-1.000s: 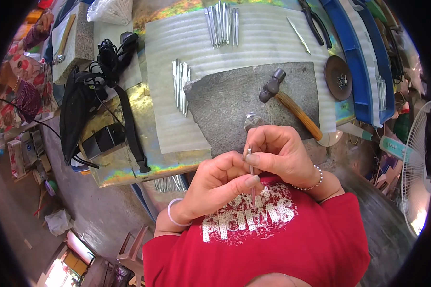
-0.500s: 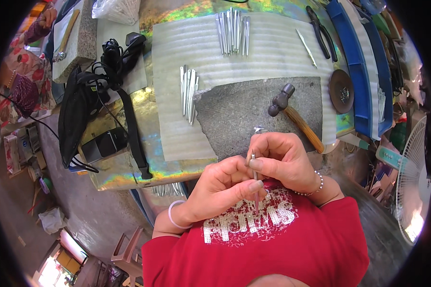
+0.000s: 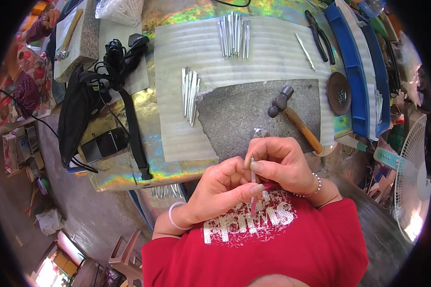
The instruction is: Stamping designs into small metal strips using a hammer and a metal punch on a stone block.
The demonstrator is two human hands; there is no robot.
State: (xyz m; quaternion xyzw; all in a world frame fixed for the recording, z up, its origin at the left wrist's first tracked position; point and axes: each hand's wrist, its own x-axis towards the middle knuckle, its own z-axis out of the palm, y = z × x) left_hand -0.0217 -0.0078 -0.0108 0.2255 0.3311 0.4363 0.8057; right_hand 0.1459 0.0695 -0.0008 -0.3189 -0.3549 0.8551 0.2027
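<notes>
A slim silvery metal rod [image 3: 253, 177] stands nearly upright before my red shirt, its narrow end pointing down. My left hand [image 3: 225, 184] pinches it around the middle between thumb and fingers. Near its top, the thumb and fingertips of my right hand [image 3: 281, 160] close on it. Just beyond the right fingers is a small shiny clear piece [image 3: 259, 131] that I cannot make out. Past my hands lies a dark stone slab [image 3: 239, 110], and a ball-peen hammer [image 3: 294, 117] with a wooden handle rests on it.
Similar rods lie in a far bundle [image 3: 232, 36] and a left bundle [image 3: 189, 95] on a white foam sheet [image 3: 172, 138]. Pliers [image 3: 321, 38], a brown dish [image 3: 339, 93] and a blue tray [image 3: 352, 62] sit right. A black strapped bag [image 3: 81, 115] lies left, near another person's sleeve [image 3: 26, 93].
The rod has turned a little between my fingers and now shows a broader, brighter face. My right hand has dropped slightly. The whole view has shifted a little.
</notes>
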